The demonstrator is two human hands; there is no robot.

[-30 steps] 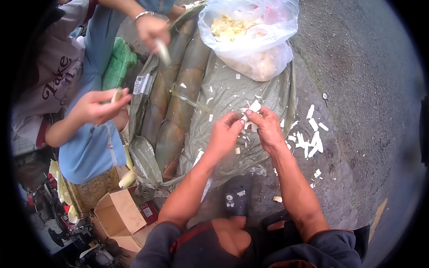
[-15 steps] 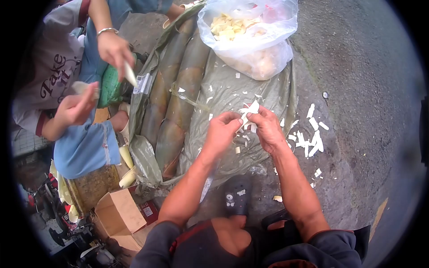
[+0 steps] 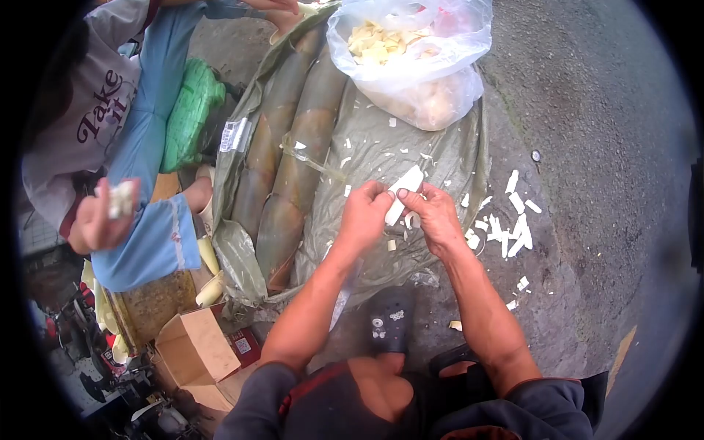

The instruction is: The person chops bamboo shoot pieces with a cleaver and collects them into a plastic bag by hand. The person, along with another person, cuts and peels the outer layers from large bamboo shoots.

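Between my two hands is a white, flat piece of bamboo shoot (image 3: 405, 189), tilted up to the right. My left hand (image 3: 365, 214) pinches its lower left side with thumb and fingers. The fingers of my right hand (image 3: 438, 218) are closed on its right side, thumb across its face. A curled white shred (image 3: 412, 220) shows just below, by my right fingers. Under the hands spreads a grey-green plastic sheet (image 3: 352, 158) dotted with small white scraps. Two long, brown-green whole bamboo shoots (image 3: 293, 176) lie on the sheet left of my hands.
A clear plastic bag (image 3: 411, 81) of pale yellow pieces sits at the far end of the sheet. White scraps (image 3: 513, 233) lie on the pavement at right. A person (image 3: 117, 110) sits at left, near a green bag (image 3: 192, 110) and an open cardboard box (image 3: 198, 348).
The white piece between my hands now shows as a broader, flatter strip. The other person's far hand has moved up and away; their near hand has come lower and left, holding something pale.
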